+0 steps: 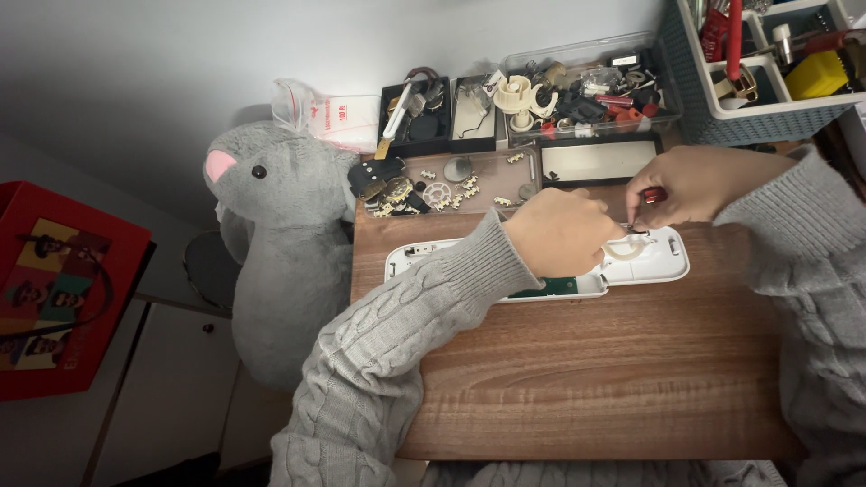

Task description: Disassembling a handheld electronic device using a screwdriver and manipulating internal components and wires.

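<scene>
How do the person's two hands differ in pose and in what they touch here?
The left hand lies curled over the long white plastic casing, pressing it to the wooden table. The right hand is raised at the casing's far edge, pinching a small red-handled tool tip-down. The left hand hides the casing's middle; the right leaves it visible. Both wear grey knitted sleeves.

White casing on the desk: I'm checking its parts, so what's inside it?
Inside the white casing, a green circuit board edge and a pale ring show; the left hand covers the middle.
</scene>
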